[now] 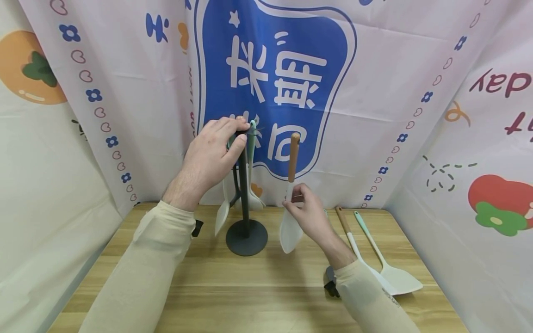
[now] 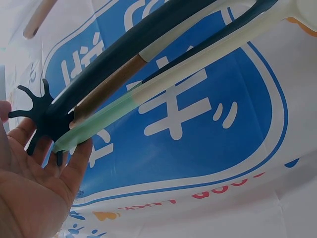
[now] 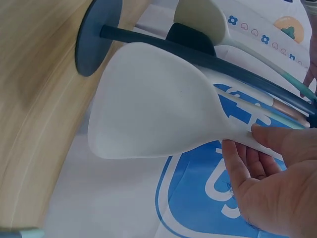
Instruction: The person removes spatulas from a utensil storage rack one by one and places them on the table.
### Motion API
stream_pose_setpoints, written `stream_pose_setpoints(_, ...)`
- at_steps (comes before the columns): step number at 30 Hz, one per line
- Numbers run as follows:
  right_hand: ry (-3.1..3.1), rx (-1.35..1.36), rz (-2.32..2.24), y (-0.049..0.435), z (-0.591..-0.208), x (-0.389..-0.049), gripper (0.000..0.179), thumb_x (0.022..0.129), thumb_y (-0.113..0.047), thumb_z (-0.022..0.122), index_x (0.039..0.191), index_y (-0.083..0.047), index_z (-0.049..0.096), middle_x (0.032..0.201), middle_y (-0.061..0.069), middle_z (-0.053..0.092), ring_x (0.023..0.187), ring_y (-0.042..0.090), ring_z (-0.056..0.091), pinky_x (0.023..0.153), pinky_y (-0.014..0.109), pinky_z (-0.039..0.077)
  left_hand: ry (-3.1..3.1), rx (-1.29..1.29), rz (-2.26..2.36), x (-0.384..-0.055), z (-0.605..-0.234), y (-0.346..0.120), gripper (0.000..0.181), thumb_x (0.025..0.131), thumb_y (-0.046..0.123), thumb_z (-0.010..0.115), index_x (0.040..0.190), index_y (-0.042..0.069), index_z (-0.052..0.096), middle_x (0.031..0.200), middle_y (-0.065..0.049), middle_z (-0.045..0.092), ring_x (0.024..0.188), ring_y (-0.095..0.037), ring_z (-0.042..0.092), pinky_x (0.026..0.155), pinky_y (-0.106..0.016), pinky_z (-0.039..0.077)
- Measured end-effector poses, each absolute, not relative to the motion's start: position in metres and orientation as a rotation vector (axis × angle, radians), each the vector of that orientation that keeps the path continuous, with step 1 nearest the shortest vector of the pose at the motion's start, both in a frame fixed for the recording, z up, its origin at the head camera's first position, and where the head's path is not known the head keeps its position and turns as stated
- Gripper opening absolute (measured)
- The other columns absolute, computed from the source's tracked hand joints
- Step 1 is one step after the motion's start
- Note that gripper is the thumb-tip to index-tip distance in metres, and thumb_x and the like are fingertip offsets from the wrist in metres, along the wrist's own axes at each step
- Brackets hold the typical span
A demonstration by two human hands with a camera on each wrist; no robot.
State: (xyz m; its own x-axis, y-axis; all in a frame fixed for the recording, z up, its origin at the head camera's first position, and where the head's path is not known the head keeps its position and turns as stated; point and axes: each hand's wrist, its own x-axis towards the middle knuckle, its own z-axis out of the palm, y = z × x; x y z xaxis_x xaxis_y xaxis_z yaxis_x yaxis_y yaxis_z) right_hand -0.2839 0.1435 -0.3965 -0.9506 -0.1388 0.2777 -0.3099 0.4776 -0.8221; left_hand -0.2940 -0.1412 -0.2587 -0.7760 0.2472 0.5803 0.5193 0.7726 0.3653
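While Left Hand (image 1: 214, 145) Steadies Utensil Stand (image 1: 244, 194), Right Hand (image 1: 308, 212) Holds Turner (image 1: 290, 235) Upright

As the left hand rests, fingers relaxed, over the stand's hooks (image 2: 40, 104), presumably to stop it tipping, the right hand narrowly pinches the white turner's neck between thumb and fingers. That low hold seems meant to leave the brown handle (image 1: 293, 157) free. The turner is beside the stand, apart from it, blade down, like the hanging green-handled utensil (image 1: 251, 155). On the wooden tabletop (image 1: 250, 291), 2 more utensils, a brown-handled utensil (image 1: 354, 245) and a green-handled turner (image 1: 399, 279), lie at right, likely placed for the right hand's reach.
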Motion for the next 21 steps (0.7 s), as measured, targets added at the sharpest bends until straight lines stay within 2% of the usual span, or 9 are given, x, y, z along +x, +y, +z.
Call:
stream_pose_setpoints(9, -2.593, 0.363, 1.404, 0.164, -0.399, -0.275, 0.025, 0.112, -0.01, 0.079, 0.132, -0.002, 0.067, 0.137, 0.023, 0.077, 0.135, 0.044, 0.078, 0.116, 0.061, 0.068, -2.457, -0.572, -0.708, -0.294, -0.259, -0.141, 0.056, 0.123, 0.047, 0.042, 0.165, 0.021, 0.067, 0.178, -0.005, 0.062, 0.166, -0.036, 0.053, 0.139, -0.064, 0.046)
stream_pose_setpoints(21, -2.677, 0.32, 1.334, 0.179, -0.404, -0.26, 0.025, 0.112, -0.014, 0.08, 0.132, -0.003, 0.069, 0.133, 0.021, 0.079, 0.134, 0.043, 0.078, 0.111, 0.06, 0.071, -2.46, -0.568, -0.709, -0.294, -0.258, -0.141, 0.055, 0.123, 0.047, 0.042, 0.166, 0.022, 0.066, 0.178, -0.004, 0.061, 0.166, -0.036, 0.052, 0.139, -0.065, 0.046)
